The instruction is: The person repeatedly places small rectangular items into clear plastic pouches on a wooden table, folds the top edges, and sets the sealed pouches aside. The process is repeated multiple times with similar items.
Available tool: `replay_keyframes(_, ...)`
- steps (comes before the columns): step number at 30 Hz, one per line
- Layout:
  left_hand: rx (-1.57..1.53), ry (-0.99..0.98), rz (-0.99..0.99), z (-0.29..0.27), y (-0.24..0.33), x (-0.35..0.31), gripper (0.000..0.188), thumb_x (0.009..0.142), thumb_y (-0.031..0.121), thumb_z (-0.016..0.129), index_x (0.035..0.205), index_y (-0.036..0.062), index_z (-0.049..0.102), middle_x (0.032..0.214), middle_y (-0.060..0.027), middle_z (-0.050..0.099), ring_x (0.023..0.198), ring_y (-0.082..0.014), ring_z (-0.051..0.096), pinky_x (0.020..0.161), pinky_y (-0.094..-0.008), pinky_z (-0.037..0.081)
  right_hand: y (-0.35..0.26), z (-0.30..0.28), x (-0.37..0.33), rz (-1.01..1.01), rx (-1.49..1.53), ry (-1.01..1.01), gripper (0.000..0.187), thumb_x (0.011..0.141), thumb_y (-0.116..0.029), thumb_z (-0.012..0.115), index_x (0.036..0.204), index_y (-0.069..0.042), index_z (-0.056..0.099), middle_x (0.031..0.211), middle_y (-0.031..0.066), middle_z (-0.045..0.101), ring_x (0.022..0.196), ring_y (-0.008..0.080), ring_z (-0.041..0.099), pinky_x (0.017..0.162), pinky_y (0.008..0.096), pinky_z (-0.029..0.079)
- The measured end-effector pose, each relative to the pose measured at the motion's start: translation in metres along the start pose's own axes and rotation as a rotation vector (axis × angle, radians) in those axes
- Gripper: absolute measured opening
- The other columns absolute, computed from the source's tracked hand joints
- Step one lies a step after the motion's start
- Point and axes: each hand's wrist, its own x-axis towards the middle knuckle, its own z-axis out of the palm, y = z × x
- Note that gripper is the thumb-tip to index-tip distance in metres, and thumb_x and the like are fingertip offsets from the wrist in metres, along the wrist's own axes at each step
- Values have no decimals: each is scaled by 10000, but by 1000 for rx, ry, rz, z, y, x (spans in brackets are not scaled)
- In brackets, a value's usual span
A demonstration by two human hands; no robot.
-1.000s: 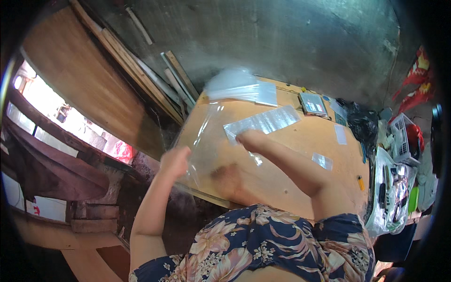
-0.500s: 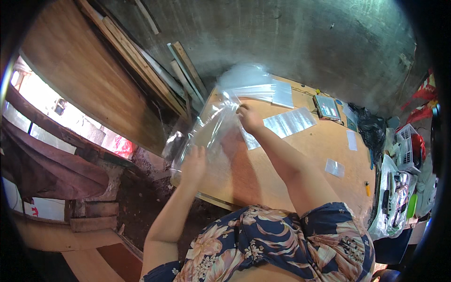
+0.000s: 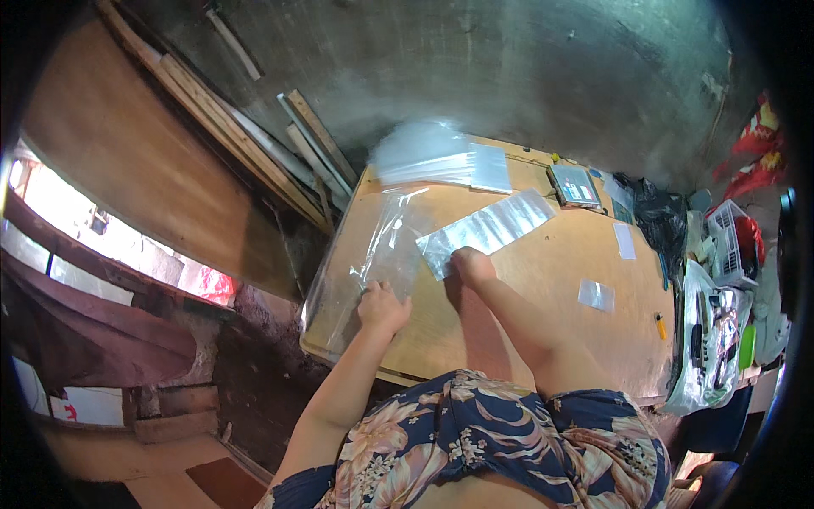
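Observation:
A large clear plastic sheet or bag [image 3: 386, 229] lies spread over the left part of the wooden table [image 3: 509, 339], its folds catching the light. My left hand [image 3: 384, 307] rests on its near part, open, fingers apart. Just to the right, a shiny, translucent plastic strip [image 3: 500, 222] lies slantwise, with crosswise bands along it. My right hand [image 3: 473, 266] is at the near-left end of this strip, its fingers curled in; whatever is between them is hidden.
At the back sits a fanned stack of clear plastic sheets [image 3: 432, 165]. A box-shaped device [image 3: 575, 186], a small clear packet [image 3: 596, 295], a white paper [image 3: 624, 241] and a yellow-orange cutter [image 3: 660, 326] lie to the right. Beyond are a black bag [image 3: 660, 222] and a white basket [image 3: 731, 242].
My right hand has let go of the lifted plastic sheet and come nearer, to the strip. The sheet now lies flat. My left hand has moved slightly right onto it.

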Motion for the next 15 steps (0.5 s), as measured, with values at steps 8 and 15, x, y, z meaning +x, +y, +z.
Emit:
replay_keyframes(8,-1562,-609,-285,48,81,-2,614,884,579,496,1185,47,551,966,-113,638,765,-200,629,714,-369,518,-32,-56,-76,283,480,-103,198,778,-210,722,802,-25,657,732,115,661,697,181,635,652,345,502)
replay_keyframes(15,-1807,-545,-383,99,106,7,472,978,497,349,1261,137,462,1125,-70,604,839,-191,632,682,-297,521,20,-118,-112,427,938,299,167,900,-187,605,850,-29,588,788,68,646,710,160,616,649,313,503)
